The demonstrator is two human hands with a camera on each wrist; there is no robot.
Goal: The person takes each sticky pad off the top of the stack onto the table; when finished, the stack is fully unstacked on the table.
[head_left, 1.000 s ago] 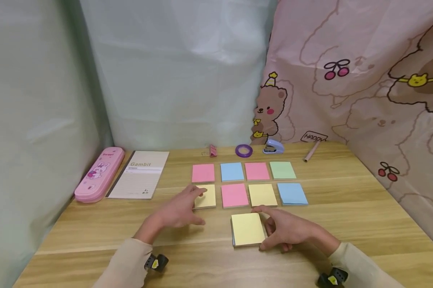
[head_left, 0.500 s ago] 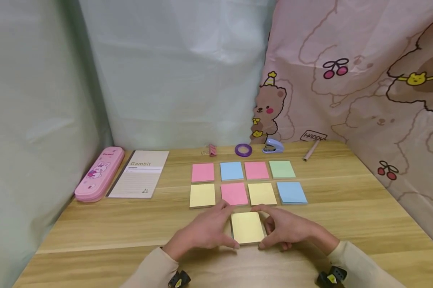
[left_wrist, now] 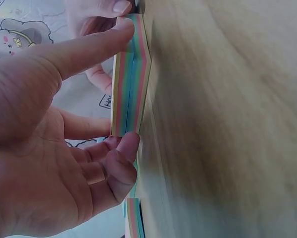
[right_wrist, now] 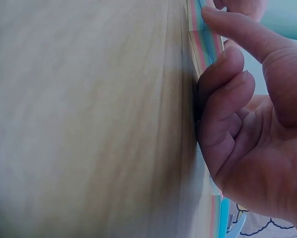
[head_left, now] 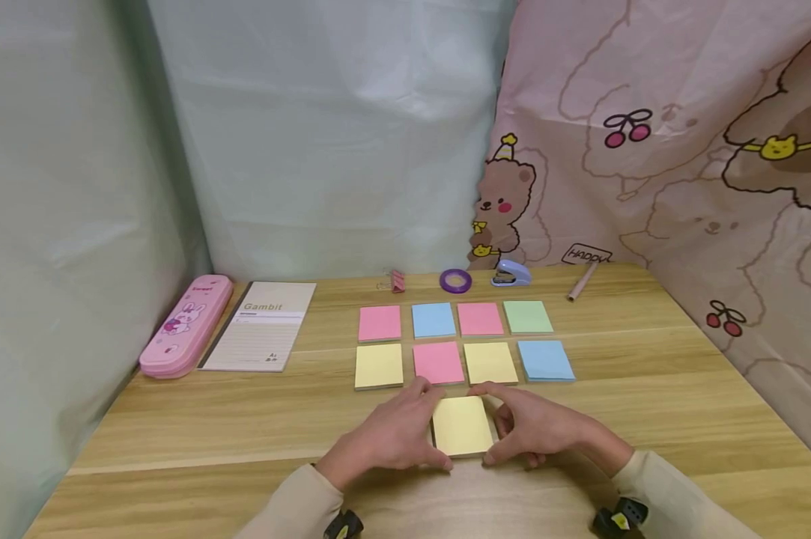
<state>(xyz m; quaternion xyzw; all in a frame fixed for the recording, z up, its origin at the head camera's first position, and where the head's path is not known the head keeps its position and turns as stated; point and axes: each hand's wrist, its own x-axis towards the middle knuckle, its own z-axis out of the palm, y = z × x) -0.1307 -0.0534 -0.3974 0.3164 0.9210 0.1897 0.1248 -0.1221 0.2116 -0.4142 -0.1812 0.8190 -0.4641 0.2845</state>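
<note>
STEP: you hold the sticky-note pad [head_left: 462, 425] at the near table [head_left: 648, 389] edge, below the 8 laid-out notes [head_left: 439, 362] | HANDS: left hand [head_left: 385, 438] and right hand [head_left: 547, 434] fingers curl on its sides | NEXT: likely steady the pad and peel 1 top sheet.

A second ago the left hand [head_left: 395, 436] lay over the yellow pad at the left end of the near row [head_left: 379, 365]. It has since left that pad uncovered and come to the left edge of the sticky-note stack [head_left: 462, 426], where its fingers [left_wrist: 119, 35] now grip it opposite the right hand [head_left: 536, 430].
</note>
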